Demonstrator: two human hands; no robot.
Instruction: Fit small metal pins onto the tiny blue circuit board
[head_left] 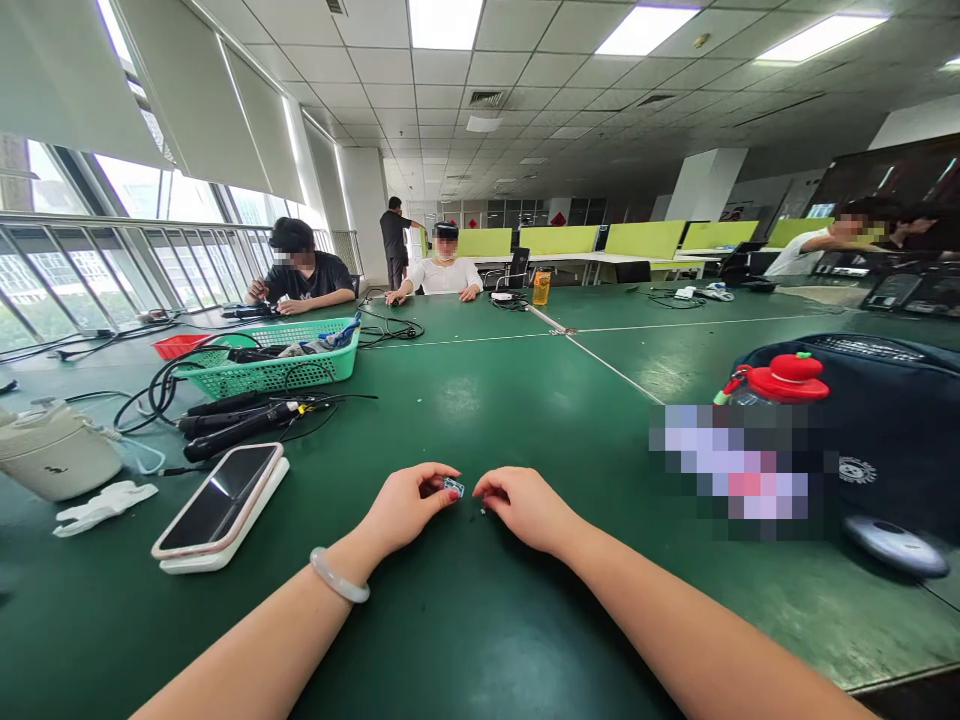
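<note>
A small blue-and-white piece (454, 487), possibly a little circuit board, is pinched between the thumb and fingers of my left hand (409, 508), just above the green tabletop (465, 400). A pale bracelet circles that wrist. Close by on the right, my right hand (529, 508) is closed with its fingertips bent down toward the table. A tiny pale bit (484, 511) shows just beneath those fingertips; whether they grip it or anything else is too small to tell. A narrow gap separates the two hands.
To the left lie a phone (217, 505) on a white box, black cable-ended handles (240, 425) and a green basket (277, 370). A red-capped bottle (784, 385), dark bag (900, 410) and mouse (896, 545) are right. People sit across the table.
</note>
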